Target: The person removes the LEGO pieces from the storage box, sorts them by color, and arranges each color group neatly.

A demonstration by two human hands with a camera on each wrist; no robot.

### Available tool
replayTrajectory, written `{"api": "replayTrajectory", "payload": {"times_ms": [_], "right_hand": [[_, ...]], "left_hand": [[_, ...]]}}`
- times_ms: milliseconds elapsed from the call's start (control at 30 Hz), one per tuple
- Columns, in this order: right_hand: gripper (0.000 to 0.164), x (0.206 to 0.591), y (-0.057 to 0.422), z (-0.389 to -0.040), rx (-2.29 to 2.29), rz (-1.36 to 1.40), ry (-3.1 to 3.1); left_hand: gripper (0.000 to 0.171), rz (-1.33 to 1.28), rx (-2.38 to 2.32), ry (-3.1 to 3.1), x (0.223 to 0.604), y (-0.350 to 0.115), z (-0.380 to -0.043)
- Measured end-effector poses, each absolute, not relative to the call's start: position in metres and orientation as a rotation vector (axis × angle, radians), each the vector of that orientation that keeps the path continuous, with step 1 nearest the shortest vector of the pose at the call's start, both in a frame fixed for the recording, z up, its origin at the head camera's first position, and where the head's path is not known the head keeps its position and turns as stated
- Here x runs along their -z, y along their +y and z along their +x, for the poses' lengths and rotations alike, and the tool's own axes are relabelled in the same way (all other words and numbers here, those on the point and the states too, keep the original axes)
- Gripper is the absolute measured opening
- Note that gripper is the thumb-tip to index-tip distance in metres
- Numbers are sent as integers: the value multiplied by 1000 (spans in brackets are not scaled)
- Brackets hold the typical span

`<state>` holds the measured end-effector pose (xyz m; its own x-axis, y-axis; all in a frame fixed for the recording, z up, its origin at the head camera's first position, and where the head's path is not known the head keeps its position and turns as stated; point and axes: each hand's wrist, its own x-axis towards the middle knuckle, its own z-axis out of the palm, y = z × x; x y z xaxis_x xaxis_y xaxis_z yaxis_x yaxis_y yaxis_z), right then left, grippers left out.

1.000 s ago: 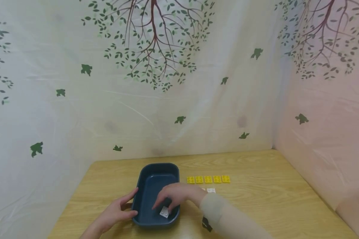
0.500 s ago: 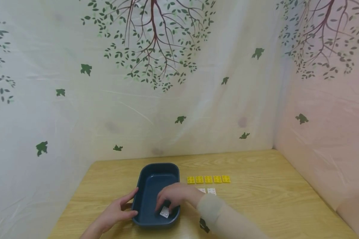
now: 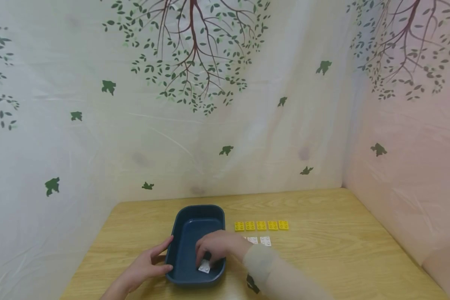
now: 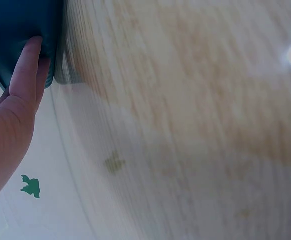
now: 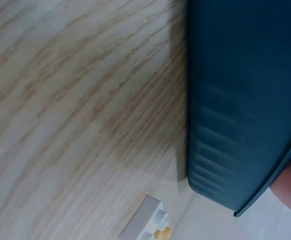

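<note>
A dark blue rectangular tray (image 3: pixel 189 227) stands on the wooden table in the head view. My left hand (image 3: pixel 144 266) rests against its left side, thumb and index fingertip at the rim; in the left wrist view the fairly straight fingers (image 4: pixel 25 75) lie along the outer wall. Over the tray's right wall reaches my right hand (image 3: pixel 217 246), fingers down inside. It pinches a white toy brick (image 3: pixel 204 267) with studs near the tray's near right end. Part of that brick is hidden by the fingers. The right wrist view shows mostly the tray's outer wall (image 5: pixel 235 100).
Several yellow bricks (image 3: pixel 261 225) form a row right of the tray. Closer to me lies a row of white bricks (image 3: pixel 265 241), partly covered by the right wrist. A pale curtain (image 3: pixel 247 166) printed with trees and birds hangs behind the table (image 3: pixel 341 233).
My right fingers have drawn in around the white brick, which has turned and shifted slightly left. The right forearm has moved a little left, uncovering more white bricks. My left hand stays put.
</note>
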<state>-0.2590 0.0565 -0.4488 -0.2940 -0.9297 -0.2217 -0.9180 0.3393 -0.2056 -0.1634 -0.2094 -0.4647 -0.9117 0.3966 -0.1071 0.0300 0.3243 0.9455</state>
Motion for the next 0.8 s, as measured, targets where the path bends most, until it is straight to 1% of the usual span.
{"api": "replayTrajectory", "payload": {"times_ms": [100,267,533,800], "right_hand": [[32,449,56,-259,63,-1649,2320],[30,451,57,-259,101,-1658,2329],[30,455,59,-262,223,-1719,2333],[28,458,61,-264,332,-1733,2376]], "left_hand": [[80,375,-1612,2282,465,-209,-163],[79,347,-1599,2294,465,-208,-163],[80,346,-1600,2297,464,-207,-162],[80,370,-1622,2310,465,-207,-161]]}}
